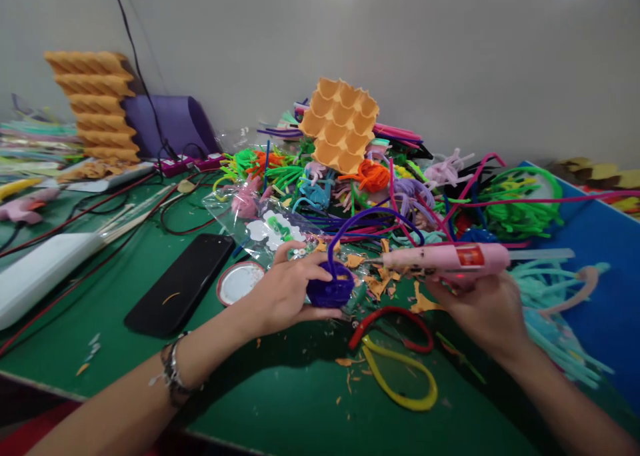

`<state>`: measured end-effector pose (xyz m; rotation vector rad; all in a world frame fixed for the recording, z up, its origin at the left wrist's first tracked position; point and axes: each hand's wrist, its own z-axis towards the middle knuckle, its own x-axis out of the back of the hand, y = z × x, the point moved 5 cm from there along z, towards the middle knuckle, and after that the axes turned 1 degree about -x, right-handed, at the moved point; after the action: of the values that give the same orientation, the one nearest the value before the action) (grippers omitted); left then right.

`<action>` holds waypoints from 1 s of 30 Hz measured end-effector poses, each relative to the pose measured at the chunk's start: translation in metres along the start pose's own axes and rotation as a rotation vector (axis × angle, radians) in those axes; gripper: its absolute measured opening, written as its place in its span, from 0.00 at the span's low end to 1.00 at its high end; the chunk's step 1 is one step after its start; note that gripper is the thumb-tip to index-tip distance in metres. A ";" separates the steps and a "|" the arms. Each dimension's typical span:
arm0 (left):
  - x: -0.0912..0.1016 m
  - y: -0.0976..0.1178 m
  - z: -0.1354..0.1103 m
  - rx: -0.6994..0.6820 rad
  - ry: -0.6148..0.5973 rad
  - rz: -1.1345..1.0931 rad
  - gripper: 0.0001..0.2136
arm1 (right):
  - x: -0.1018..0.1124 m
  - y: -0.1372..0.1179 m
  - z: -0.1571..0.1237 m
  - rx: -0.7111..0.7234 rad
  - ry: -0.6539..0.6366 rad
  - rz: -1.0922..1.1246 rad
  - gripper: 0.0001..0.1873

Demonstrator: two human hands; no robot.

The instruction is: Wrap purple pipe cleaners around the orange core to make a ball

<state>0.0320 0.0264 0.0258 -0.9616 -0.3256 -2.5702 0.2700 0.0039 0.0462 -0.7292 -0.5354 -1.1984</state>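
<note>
My left hand (286, 288) grips a small purple basket (331, 291) wound from pipe cleaner, with a tall purple loop handle arching over it. My right hand (483, 307) is wrapped round a pink hot glue gun (450, 258). The gun's tip points left at the basket's rim, very close to it. A clear glue stick juts from the back of the gun. Orange scraps (377, 284) lie just behind the basket.
A big heap of coloured pipe cleaners (400, 189) and an orange egg tray (340, 124) fill the back of the green table (280, 389). Red and yellow scissors (400, 366) lie in front. A black phone (183, 283) and a round lid (240, 282) are at left, with cables.
</note>
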 end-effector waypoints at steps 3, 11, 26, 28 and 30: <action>0.001 -0.003 -0.001 -0.015 0.033 0.054 0.15 | -0.016 -0.001 0.000 -0.047 -0.179 0.133 0.09; 0.020 -0.015 0.002 -0.041 0.076 0.171 0.14 | -0.046 -0.020 -0.012 0.066 -0.357 0.269 0.11; 0.016 -0.003 0.004 -0.120 0.050 0.181 0.11 | -0.023 0.006 0.002 0.037 -0.425 0.261 0.38; 0.016 0.003 0.008 -0.161 0.018 0.239 0.09 | -0.002 0.007 0.012 0.054 -0.274 0.280 0.36; 0.016 0.008 0.011 -0.197 -0.009 0.304 0.08 | 0.026 -0.004 0.021 0.161 -0.032 0.258 0.31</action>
<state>0.0302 0.0186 0.0453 -1.0039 0.0709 -2.3491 0.2734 0.0022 0.0792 -0.6585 -0.5400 -0.8950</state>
